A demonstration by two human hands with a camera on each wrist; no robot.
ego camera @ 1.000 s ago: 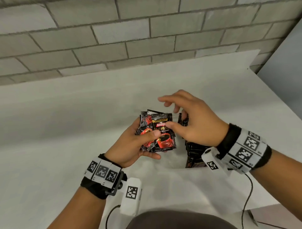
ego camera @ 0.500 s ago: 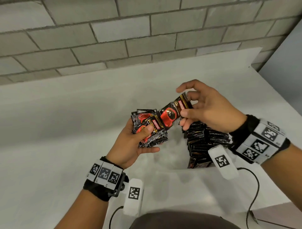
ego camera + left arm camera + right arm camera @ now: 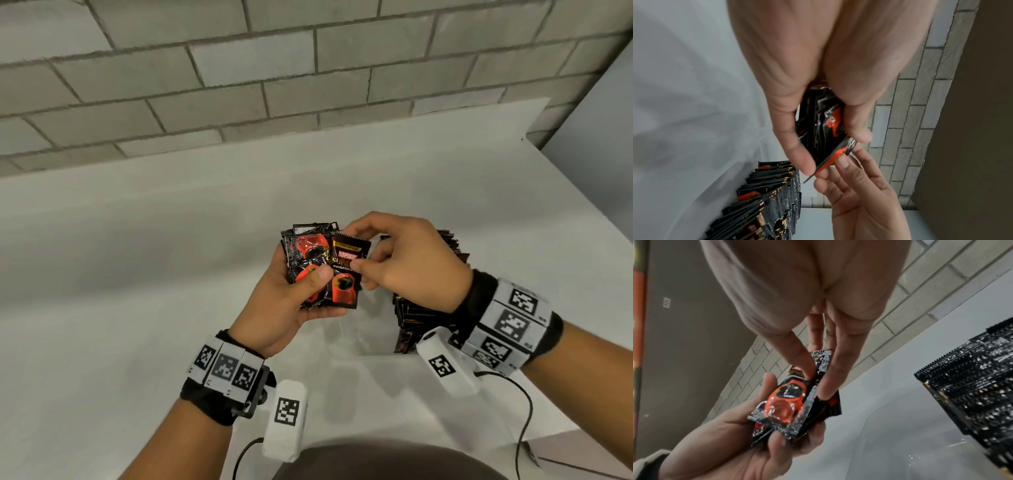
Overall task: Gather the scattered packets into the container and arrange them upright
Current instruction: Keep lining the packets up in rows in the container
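Observation:
My left hand (image 3: 308, 291) grips a stack of black-and-red coffee packets (image 3: 306, 248), thumb pressed across the front. My right hand (image 3: 358, 262) pinches the right edge of the top packet (image 3: 344, 284), which lies label-up on the stack. The right wrist view shows this top packet (image 3: 785, 399) between thumb and fingers of the right hand (image 3: 818, 376), with the left hand (image 3: 731, 447) beneath. A row of packets (image 3: 423, 313) stands on edge in the clear container (image 3: 356, 346), partly hidden under my right wrist. The left wrist view also shows that row (image 3: 768, 191).
The container sits on a white table (image 3: 137, 274) against a grey brick wall (image 3: 274, 85). The table's right edge (image 3: 589, 212) runs diagonally close to the container. Wrist camera cables (image 3: 524, 411) hang near the front edge.
Half a second ago my right hand held one packet lifted and tilted to the right of the stack. That packet is now back on the stack, label facing up.

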